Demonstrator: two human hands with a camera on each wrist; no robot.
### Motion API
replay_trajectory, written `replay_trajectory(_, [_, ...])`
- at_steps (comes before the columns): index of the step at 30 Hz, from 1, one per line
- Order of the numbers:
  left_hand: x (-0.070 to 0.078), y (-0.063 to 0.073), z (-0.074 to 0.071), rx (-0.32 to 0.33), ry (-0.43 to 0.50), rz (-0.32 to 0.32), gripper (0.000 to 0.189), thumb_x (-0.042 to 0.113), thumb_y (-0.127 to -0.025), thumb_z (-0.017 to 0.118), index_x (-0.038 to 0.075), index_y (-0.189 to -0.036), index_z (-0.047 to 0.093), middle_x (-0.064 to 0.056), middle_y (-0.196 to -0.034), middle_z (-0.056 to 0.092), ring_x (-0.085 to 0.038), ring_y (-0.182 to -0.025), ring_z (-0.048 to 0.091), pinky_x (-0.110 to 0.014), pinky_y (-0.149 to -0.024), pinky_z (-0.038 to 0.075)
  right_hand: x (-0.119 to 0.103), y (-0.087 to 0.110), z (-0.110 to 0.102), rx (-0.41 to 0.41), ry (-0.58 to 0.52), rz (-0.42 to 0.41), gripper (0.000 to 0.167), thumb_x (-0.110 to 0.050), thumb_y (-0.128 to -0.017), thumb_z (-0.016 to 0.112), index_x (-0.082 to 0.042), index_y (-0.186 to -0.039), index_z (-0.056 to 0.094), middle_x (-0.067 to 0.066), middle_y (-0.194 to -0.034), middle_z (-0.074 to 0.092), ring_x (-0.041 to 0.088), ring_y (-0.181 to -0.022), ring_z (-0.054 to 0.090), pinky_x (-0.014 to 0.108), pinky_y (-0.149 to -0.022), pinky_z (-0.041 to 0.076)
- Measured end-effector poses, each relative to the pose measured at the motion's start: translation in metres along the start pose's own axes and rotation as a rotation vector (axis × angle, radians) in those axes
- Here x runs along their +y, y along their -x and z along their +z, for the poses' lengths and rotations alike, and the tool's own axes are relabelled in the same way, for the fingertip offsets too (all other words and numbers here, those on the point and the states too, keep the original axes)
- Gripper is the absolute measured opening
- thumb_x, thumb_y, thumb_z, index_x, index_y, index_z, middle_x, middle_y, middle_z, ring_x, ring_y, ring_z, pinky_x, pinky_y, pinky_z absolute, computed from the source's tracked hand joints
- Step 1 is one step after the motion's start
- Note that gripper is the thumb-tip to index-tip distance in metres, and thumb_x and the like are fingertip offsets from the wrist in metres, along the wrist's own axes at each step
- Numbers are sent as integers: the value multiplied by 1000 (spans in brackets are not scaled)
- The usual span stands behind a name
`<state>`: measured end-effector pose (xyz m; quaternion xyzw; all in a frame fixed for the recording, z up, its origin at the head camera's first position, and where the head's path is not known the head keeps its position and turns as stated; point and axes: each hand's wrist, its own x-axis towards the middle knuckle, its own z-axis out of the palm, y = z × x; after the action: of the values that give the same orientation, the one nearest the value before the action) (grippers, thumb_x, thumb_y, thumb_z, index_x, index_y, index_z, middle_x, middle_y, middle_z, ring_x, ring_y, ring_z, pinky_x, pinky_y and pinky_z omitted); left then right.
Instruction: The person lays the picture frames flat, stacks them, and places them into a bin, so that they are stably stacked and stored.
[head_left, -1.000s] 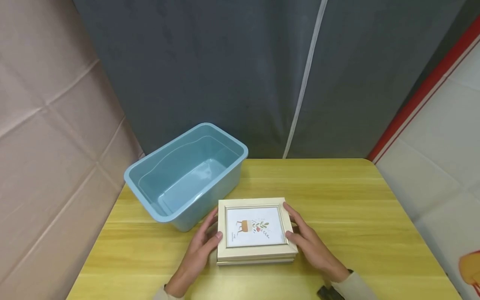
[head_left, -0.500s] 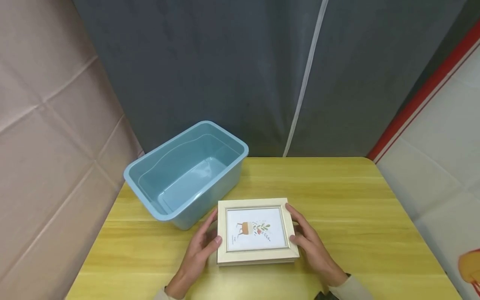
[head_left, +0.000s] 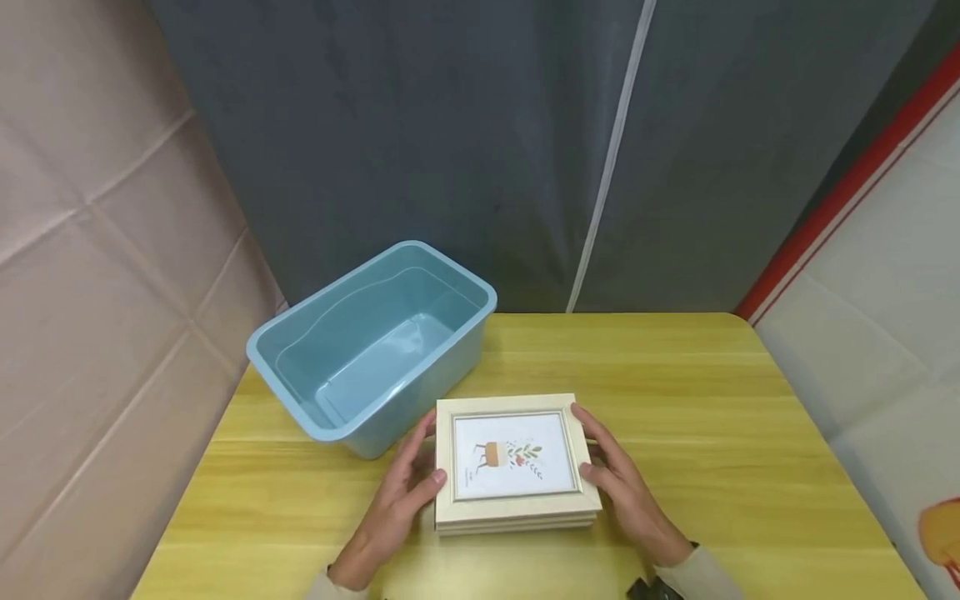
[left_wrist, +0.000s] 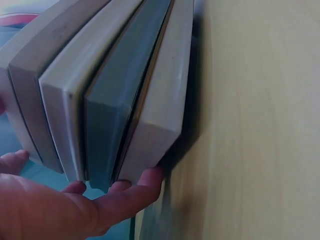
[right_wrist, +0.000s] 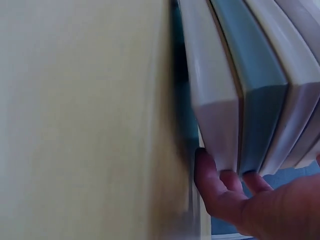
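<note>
A stack of several picture frames [head_left: 517, 506] lies flat near the front middle of the table. The top frame is cream, with a thin metallic inner border round a print of plants and an orange shape. Both wrist views show the layered sides, one frame [left_wrist: 112, 105] blue-grey among paler ones. My left hand [head_left: 393, 500] holds the stack's left side, thumb at the top edge and fingertips lower against the side. My right hand [head_left: 626, 492] grips the right side in the same way. Whether the bottom frame rests on the table is hard to tell.
A light blue plastic tub [head_left: 450, 350] with nothing in it stands at the table's left, just behind the stack and left hand. The wood-patterned table [head_left: 712, 433] extends right of the stack. A dark grey curtain [head_left: 420, 125] hangs behind, with pale cloth walls at both sides.
Both hands stay on the stack. Its right edge and the right hand have shifted slightly right, and the lower frames' front edges show more than half a second ago. The tub stays put.
</note>
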<state>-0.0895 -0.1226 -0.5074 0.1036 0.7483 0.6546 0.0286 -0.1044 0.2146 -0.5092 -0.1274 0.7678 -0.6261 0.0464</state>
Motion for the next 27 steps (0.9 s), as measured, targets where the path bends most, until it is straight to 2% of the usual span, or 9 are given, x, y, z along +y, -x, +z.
replay_trajectory(2, [2, 1, -1, -14, -32, -10, 75, 19, -105, 58, 33, -170, 22, -11, -169, 29, -44, -145, 40, -70, -116, 33, -1, 0, -1, -4, 9, 4, 69, -10, -103, 49, -26, -168, 30, 18, -151, 45, 15, -125, 54, 32, -98, 52])
replay_trajectory(5, [6, 3, -2, -42, -67, -28, 72, 22, -107, 54, 36, -170, 21, -11, -172, 23, -45, -145, 38, -69, -113, 36, -4, 1, -2, -13, 5, 5, 70, -9, -102, 49, -25, -167, 30, 19, -145, 44, 17, -123, 54, 32, -96, 52])
replay_trajectory(7, [9, 3, -2, -61, -80, -33, 70, 23, -109, 51, 36, -170, 21, -12, -172, 21, -45, -143, 37, -64, -110, 40, -6, 2, -3, -20, -15, 2, 70, -7, -101, 48, -23, -167, 30, 20, -142, 43, 17, -122, 54, 32, -95, 53])
replay_trajectory(12, [19, 2, -3, -69, -58, -35, 65, 21, -107, 54, 32, -167, 30, -15, -164, 29, -38, -129, 47, -46, -101, 46, -10, 5, -5, -35, -80, -14, 69, -2, -101, 47, -17, -166, 29, 23, -139, 40, 17, -120, 55, 32, -91, 55])
replay_trajectory(16, [25, 2, -3, -73, -35, -49, 63, 19, -106, 56, 30, -165, 35, -15, -162, 31, -35, -125, 51, -39, -98, 52, -13, 6, -4, -34, -87, -38, 65, -3, -101, 46, -14, -164, 32, 24, -138, 41, 16, -119, 56, 32, -91, 56])
replay_trajectory(21, [31, 4, 2, -62, -15, -71, 64, 18, -104, 58, 30, -162, 34, -16, -165, 26, -46, -135, 46, -44, -99, 51, -17, 6, -3, -24, -52, -66, 59, -4, -103, 48, -12, -161, 37, 22, -143, 44, 17, -122, 57, 31, -94, 54])
replay_trajectory(27, [39, 5, 3, -21, -48, -66, 64, 19, -105, 59, 36, -161, 34, -12, -166, 28, -48, -140, 43, -50, -104, 47, -26, 5, 0, 8, 58, -103, 55, -4, -104, 51, -13, -157, 43, 21, -160, 40, 31, -130, 53, 33, -102, 50])
